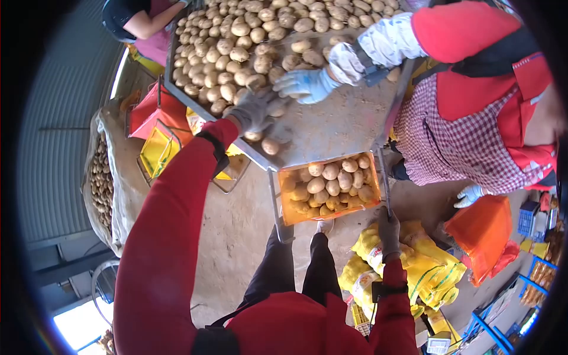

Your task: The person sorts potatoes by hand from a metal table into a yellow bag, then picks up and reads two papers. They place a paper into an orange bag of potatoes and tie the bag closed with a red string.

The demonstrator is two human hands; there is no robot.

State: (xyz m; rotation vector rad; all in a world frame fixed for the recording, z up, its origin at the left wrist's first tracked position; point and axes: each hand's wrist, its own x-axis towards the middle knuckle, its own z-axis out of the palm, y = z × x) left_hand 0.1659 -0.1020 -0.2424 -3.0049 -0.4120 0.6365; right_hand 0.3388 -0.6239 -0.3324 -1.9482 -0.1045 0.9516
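My left hand (253, 110), in a grey glove, reaches over the near edge of a metal sorting table (331, 133). Its fingers are extended and touch potatoes (228, 92) on the pile. Low on the right, my right hand (389, 234), also grey-gloved, is closed around the side bar of a metal frame (383, 177); its fingers are partly hidden. Between the frame's bars, below the table lip, hangs an orange mesh bag (288, 207) holding many potatoes (331, 180). A loose potato (270, 146) lies near the table's front edge.
A co-worker's blue-gloved hand (307, 84) lies beside my left hand. That person in a checked apron (426, 136) stands right; another person (142, 23) is far left. Yellow filled sacks (429, 272) and an orange bag (482, 231) lie right. A white sack (127, 171) of potatoes stands left.
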